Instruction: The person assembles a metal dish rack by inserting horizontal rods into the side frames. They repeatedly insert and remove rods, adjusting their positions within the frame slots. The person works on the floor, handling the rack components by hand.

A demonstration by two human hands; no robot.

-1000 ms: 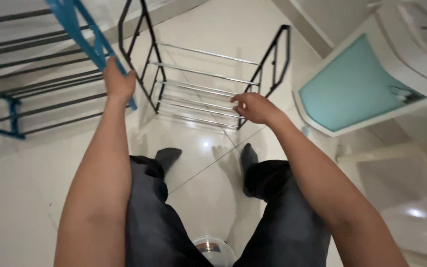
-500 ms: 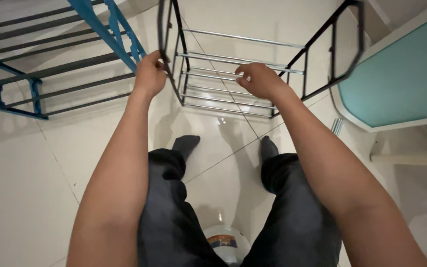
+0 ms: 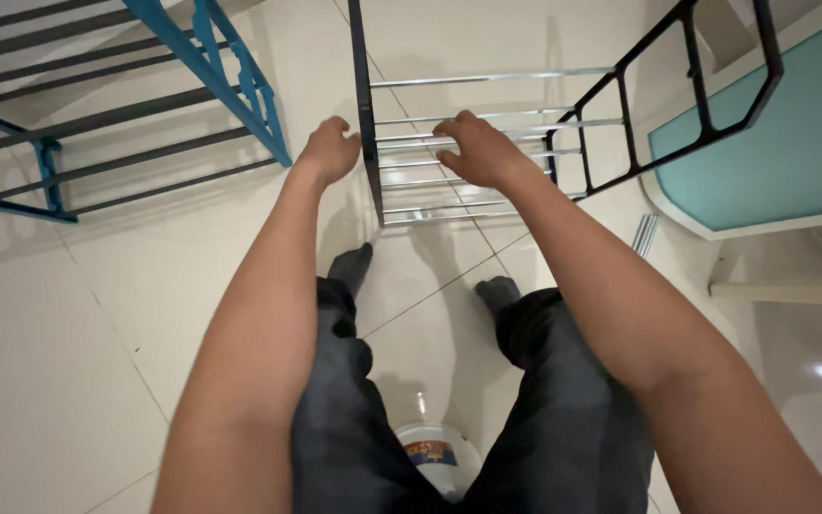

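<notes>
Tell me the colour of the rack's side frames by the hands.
Black side frames, with silver rails between; the head view shows it.

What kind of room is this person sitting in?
Probably a room in a home: glossy white floor tiles, a black-framed rack with silver metal rods under the left hand and right hand, and a blue-framed rack with grey bars lying nearby.
</notes>
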